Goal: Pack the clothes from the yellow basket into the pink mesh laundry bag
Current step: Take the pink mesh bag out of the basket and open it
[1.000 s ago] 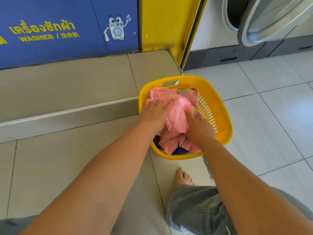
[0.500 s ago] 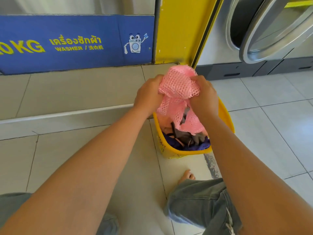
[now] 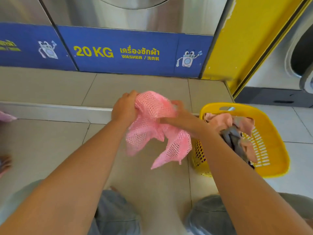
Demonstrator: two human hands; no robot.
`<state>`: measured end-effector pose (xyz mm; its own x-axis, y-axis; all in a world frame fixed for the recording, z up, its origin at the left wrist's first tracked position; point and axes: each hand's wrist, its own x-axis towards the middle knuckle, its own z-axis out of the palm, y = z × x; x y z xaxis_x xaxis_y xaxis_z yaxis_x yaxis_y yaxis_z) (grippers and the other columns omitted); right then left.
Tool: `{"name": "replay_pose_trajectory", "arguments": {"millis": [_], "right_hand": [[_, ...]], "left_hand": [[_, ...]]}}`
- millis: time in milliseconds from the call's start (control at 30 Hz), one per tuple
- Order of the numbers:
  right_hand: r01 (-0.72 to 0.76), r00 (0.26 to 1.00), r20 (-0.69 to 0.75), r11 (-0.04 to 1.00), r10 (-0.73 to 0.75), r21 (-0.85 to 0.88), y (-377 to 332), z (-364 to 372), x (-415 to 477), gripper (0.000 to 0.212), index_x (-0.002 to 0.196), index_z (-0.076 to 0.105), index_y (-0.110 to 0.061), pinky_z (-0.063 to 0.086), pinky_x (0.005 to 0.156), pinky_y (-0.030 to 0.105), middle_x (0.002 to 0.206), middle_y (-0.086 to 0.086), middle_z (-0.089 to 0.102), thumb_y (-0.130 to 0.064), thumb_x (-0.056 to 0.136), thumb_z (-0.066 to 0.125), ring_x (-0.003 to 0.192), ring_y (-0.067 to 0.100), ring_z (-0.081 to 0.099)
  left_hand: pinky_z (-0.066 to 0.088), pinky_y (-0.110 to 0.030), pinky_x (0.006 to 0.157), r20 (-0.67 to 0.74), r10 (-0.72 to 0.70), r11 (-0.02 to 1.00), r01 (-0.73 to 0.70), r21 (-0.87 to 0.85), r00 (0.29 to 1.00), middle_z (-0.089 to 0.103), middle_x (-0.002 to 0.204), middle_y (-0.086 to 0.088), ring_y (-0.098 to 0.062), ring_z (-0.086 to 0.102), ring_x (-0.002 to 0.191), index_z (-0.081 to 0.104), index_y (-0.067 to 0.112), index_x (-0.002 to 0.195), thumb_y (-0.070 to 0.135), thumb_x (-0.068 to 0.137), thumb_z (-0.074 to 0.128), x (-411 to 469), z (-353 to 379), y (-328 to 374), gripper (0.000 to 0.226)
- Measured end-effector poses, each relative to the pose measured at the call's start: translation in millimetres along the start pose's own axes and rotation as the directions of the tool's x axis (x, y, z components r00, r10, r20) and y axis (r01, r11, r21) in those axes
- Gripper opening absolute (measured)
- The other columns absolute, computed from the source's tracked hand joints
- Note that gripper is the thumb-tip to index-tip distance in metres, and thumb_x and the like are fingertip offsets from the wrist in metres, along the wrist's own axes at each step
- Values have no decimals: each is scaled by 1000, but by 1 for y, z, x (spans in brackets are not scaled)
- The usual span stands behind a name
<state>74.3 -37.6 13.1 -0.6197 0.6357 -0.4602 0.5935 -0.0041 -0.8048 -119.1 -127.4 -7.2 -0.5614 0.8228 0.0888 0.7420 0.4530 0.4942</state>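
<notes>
The pink mesh laundry bag point(image 3: 153, 126) hangs crumpled in the air above the floor tiles, left of the basket. My left hand point(image 3: 124, 108) grips its upper left part. My right hand point(image 3: 176, 114) holds its upper right part, fingers blurred. The yellow basket point(image 3: 271, 133) stands on the floor at the right, with pink and grey clothes point(image 3: 235, 131) piled inside; my right forearm covers part of them.
A raised tiled step point(image 3: 55, 92) runs in front of the steel washers with blue "20 KG" panels point(image 3: 118, 51). A yellow pillar point(image 3: 243, 36) and another washer door point(image 3: 301, 53) stand at the right. My knees in grey trousers are at the bottom.
Both hands lifted the pink mesh bag out of the basket and carried it left, off the basket. The camera view swung left, so the basket now sits at the right.
</notes>
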Motion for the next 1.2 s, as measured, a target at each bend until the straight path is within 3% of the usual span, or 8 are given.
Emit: {"name": "replay_pose_trajectory", "arguments": {"millis": [133,267,467,667,800,967,1133,1200], "right_hand": [[-107,993,52,994,107,-12,23,12,8,86,139,40,-12,49,99,53,132,9,57,-67,78,62,111,33,62],[-170,985,-21,981,173,91,41,19,19,33,114,64,-4,50,97,54,112,19,68,-31,96,55,103,37,66],[-221,938,-146,865,315,450,44,25,36,20,112,58,-10,53,90,50,111,14,64,-21,99,50,99,31,63],[-239,902,-108,693,418,680,42,35,49,39,137,42,-8,54,87,39,114,13,63,-13,99,50,107,29,63],[-224,898,-75,598,433,769,37,33,53,22,119,52,-6,60,77,35,108,15,67,-6,97,51,100,26,67],[-169,895,-108,554,432,815,30,27,57,22,116,54,-5,57,49,27,93,11,65,1,96,48,84,21,66],[-122,916,-272,852,293,509,42,39,61,27,117,62,-4,56,83,36,113,15,67,-9,91,56,101,29,66],[-112,913,-342,941,225,319,50,49,57,17,103,63,-11,52,76,36,97,12,65,-16,89,56,87,24,62]], "left_hand": [[50,-44,83,46,-27,1000,27,4,999,62,114,-12,-37,60,101,59,22,118,22,90,58,-7,17,-23,28],[51,-45,83,53,16,1000,-16,8,998,61,113,-13,-37,60,101,58,20,118,22,88,58,-6,35,-25,30],[24,-53,112,396,-141,966,39,254,907,18,158,-13,-36,24,144,10,26,153,39,79,73,-6,58,-24,98],[48,-38,77,146,-97,947,136,-291,985,51,109,-1,-23,58,91,46,18,105,58,91,49,-36,76,-17,43],[48,-35,79,497,-91,878,306,-369,863,63,101,5,-18,60,93,55,20,112,79,79,42,-49,76,-14,69],[51,-33,81,515,-68,863,309,-399,855,72,99,-7,-28,68,94,72,18,102,27,91,63,-50,78,-29,17],[48,-34,89,432,-139,686,402,-607,891,65,113,0,-17,62,100,55,20,121,30,102,46,-39,64,-29,24],[47,-33,80,418,-177,690,415,-593,891,63,103,-4,-19,61,90,51,14,122,30,103,42,-32,64,-26,27]]}}
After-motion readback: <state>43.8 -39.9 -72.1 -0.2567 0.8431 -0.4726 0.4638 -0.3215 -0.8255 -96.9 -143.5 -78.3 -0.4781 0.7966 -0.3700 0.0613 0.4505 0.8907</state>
